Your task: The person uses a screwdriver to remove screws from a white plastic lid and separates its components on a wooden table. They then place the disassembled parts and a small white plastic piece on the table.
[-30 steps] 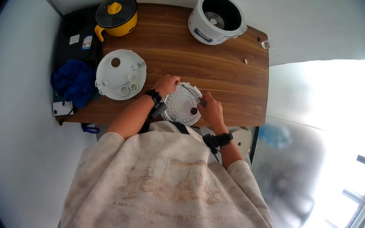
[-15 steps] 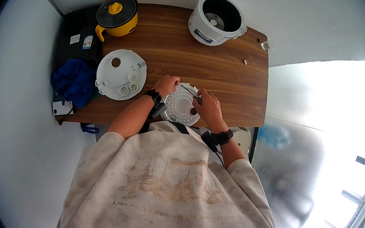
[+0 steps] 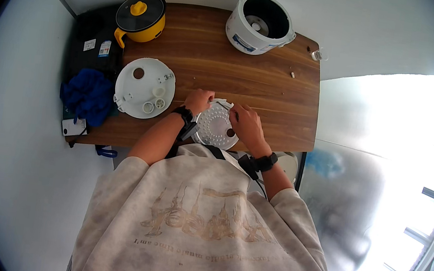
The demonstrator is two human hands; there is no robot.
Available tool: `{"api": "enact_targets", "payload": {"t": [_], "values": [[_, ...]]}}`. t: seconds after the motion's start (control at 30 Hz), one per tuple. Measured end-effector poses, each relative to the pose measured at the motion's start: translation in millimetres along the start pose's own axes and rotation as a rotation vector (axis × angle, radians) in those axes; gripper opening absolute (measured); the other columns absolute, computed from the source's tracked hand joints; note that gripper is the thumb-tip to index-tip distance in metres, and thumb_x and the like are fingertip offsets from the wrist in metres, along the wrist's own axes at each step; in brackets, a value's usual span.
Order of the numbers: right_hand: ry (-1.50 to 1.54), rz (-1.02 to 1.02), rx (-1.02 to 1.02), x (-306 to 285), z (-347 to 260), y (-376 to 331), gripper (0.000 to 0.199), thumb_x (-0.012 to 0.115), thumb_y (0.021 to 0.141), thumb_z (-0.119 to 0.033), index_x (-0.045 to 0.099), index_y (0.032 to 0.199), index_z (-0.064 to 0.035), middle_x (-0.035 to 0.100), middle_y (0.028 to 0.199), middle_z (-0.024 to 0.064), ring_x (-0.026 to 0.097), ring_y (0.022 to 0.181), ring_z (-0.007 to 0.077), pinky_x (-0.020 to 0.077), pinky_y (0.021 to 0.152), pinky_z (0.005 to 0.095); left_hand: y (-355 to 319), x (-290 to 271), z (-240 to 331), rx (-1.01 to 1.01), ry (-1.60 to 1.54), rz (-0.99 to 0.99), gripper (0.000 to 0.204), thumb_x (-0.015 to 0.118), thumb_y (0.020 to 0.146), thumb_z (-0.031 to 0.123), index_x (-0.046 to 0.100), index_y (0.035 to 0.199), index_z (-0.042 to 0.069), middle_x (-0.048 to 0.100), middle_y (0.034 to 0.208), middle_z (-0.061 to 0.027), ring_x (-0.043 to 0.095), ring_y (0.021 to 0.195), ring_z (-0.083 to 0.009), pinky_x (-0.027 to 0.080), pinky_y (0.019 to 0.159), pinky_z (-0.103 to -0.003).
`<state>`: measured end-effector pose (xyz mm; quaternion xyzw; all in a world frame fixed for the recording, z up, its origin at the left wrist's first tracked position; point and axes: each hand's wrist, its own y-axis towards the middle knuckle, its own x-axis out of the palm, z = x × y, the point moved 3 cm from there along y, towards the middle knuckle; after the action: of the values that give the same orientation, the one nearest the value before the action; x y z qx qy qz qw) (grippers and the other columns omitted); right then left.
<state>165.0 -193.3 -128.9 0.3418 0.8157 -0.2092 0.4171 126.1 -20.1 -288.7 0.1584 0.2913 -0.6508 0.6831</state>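
A round white perforated plate (image 3: 215,127) lies near the front edge of the wooden table (image 3: 265,93). My left hand (image 3: 198,101) grips its left rim and my right hand (image 3: 245,125) grips its right rim. Both wrists carry dark bands. A white round lid (image 3: 144,87) with small fittings lies flat to the left of my left hand.
A white rice cooker body (image 3: 261,17), open on top, stands at the back of the table. A yellow pot with a dark glass lid (image 3: 141,14) is at the back left. A blue cloth (image 3: 87,95) and dark items lie at the left edge. Small loose parts (image 3: 293,74) sit at the right.
The plate and both hands have barely shifted; my right hand's fingers have moved slightly along the plate's right rim.
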Motion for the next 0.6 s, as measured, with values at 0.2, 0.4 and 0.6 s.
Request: {"api": "enact_targets", "payload": {"t": [0.2, 0.4, 0.6], "values": [[-0.069, 0.029, 0.03, 7, 3, -1, 0.013, 0.059, 0.088, -0.017, 0.061, 0.091, -0.0049, 0.065, 0.082, 0.0184, 0.063, 0.078, 0.0402, 0.051, 0.068, 0.0487, 1, 1, -2, -0.014, -0.007, -0.012, 0.022, 0.074, 0.068, 0.008, 0.062, 0.087, 0.007, 0.068, 0.082, -0.013, 0.065, 0.081, -0.0338, 0.051, 0.071, -0.044], [-0.3, -0.069, 0.153, 8, -8, 4, 0.018, 0.057, 0.09, -0.024, 0.06, 0.092, -0.0068, 0.065, 0.069, 0.0201, 0.064, 0.068, 0.0411, 0.0521, 0.063, 0.0511, 0, 1, -3, 0.012, -0.023, 0.007, 0.022, 0.074, 0.068, 0.008, 0.063, 0.087, 0.007, 0.068, 0.082, -0.013, 0.066, 0.081, -0.0335, 0.051, 0.071, -0.043], [-0.332, -0.135, 0.018, 12, 0, 13, 0.017, 0.06, 0.086, -0.021, 0.059, 0.091, -0.0043, 0.066, 0.071, 0.0201, 0.066, 0.069, 0.0405, 0.0539, 0.064, 0.0487, 0, 2, -4, 0.001, -0.032, 0.002, 0.022, 0.073, 0.068, 0.008, 0.063, 0.088, 0.007, 0.068, 0.084, -0.0126, 0.066, 0.082, -0.0328, 0.052, 0.072, -0.042]]}}
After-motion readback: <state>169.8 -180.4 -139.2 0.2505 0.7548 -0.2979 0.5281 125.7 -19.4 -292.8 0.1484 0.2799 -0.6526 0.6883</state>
